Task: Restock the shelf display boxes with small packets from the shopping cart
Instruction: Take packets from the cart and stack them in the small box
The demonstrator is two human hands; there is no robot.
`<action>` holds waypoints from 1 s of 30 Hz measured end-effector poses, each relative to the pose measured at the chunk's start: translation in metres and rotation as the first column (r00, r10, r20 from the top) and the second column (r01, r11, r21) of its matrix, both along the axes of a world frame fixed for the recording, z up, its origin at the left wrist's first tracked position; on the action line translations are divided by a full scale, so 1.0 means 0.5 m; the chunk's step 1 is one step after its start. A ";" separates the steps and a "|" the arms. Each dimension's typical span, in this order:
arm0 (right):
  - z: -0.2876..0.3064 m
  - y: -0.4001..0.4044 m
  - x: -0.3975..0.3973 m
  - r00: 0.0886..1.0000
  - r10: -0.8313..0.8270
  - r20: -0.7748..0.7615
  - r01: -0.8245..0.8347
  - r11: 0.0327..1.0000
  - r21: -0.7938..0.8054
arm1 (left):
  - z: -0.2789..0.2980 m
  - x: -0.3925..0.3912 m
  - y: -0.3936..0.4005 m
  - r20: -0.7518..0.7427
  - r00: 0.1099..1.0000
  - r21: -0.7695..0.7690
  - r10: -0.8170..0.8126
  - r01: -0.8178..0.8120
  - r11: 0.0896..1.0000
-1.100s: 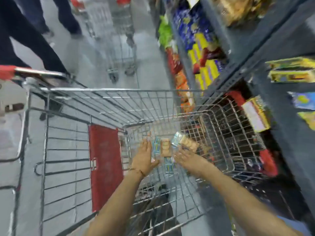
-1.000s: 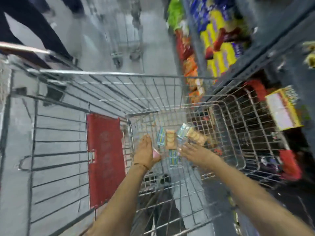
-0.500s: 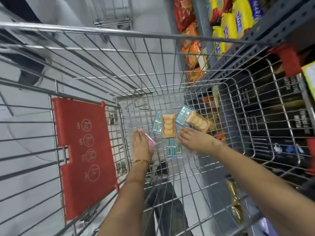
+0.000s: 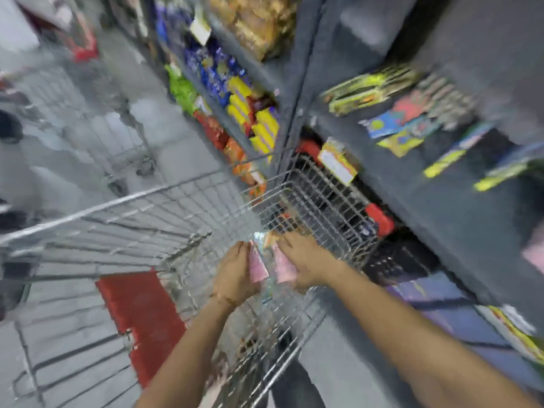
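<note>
Both my hands are down inside the wire shopping cart (image 4: 176, 201). My left hand (image 4: 235, 272) is curled around a pink packet (image 4: 257, 267). My right hand (image 4: 306, 260) holds another pink packet (image 4: 284, 269) against its palm. Just beyond the fingertips lie more small packets (image 4: 265, 238), one silvery blue and one orange; blur hides their details. To the right stands the dark shelf (image 4: 441, 219) with yellow display boxes (image 4: 335, 160) on its lower level.
The cart's red child-seat flap (image 4: 141, 316) lies at the lower left. A second cart (image 4: 97, 119) stands in the aisle ahead. Shelves further along hold yellow, blue, red and green snack bags (image 4: 235, 107). Flat packs (image 4: 397, 122) lie on the upper right shelf.
The view has swung up and right, with heavy blur. Both hands have closed in on each other and each now holds a pink packet; before, the right hand rested on the packets.
</note>
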State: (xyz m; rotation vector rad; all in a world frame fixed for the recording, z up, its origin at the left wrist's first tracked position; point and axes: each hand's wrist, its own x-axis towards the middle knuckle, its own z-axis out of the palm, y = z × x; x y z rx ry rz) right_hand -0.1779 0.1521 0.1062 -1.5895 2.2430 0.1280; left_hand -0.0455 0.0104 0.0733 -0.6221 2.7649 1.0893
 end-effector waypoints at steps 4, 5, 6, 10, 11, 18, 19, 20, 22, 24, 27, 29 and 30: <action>0.132 0.106 0.000 0.949 -0.316 -0.007 0.310 0.933 -0.183 | 0.166 -0.092 0.042 -0.089 0.942 -0.093 -0.322 0.314 0.945; 0.162 0.140 -0.001 0.920 -0.392 -0.001 0.381 0.894 -0.235 | 0.202 -0.119 0.059 -0.116 0.910 -0.121 -0.398 0.385 0.915; 0.190 0.174 -0.003 0.887 -0.461 -0.002 0.442 0.851 -0.282 | 0.235 -0.146 0.081 -0.146 0.867 -0.149 -0.476 0.457 0.877; 0.270 0.341 -0.005 0.689 -0.725 0.021 0.680 0.635 -0.366 | 0.339 -0.260 0.229 -0.187 0.678 -0.289 -0.710 0.653 0.700; 0.286 0.392 -0.003 0.628 -0.778 0.033 0.725 0.569 -0.388 | 0.357 -0.287 0.282 -0.200 0.619 -0.324 -0.759 0.690 0.648; 0.349 0.652 -0.044 0.335 -0.941 0.055 0.865 0.284 -0.413 | 0.421 -0.433 0.573 -0.129 0.425 -0.264 -0.896 0.856 0.445; 0.355 0.680 -0.056 0.320 -0.946 0.044 0.875 0.277 -0.398 | 0.426 -0.452 0.607 -0.117 0.409 -0.279 -0.905 0.861 0.425; 0.359 0.704 -0.066 0.290 -0.955 0.062 0.887 0.244 -0.392 | 0.432 -0.470 0.637 -0.104 0.398 -0.298 -0.912 0.862 0.410; 0.364 0.749 -0.095 0.227 -0.969 0.095 0.903 0.173 -0.393 | 0.440 -0.511 0.690 -0.089 0.373 -0.328 -0.924 0.865 0.380; 0.365 0.778 -0.126 0.219 -0.971 0.096 0.909 0.167 -0.383 | 0.443 -0.547 0.727 -0.074 0.356 -0.335 -0.932 0.871 0.360; 0.373 0.796 -0.178 0.250 -0.965 0.073 0.905 0.206 -0.371 | 0.441 -0.594 0.761 -0.036 0.365 -0.356 -0.930 0.865 0.353; 0.377 0.798 -0.204 0.280 -0.959 0.045 0.902 0.246 -0.355 | 0.436 -0.617 0.769 -0.001 0.380 -0.357 -0.925 0.864 0.355; 0.378 0.798 -0.214 0.294 -0.955 0.034 0.899 0.264 -0.350 | 0.434 -0.626 0.771 0.020 0.384 -0.356 -0.923 0.865 0.353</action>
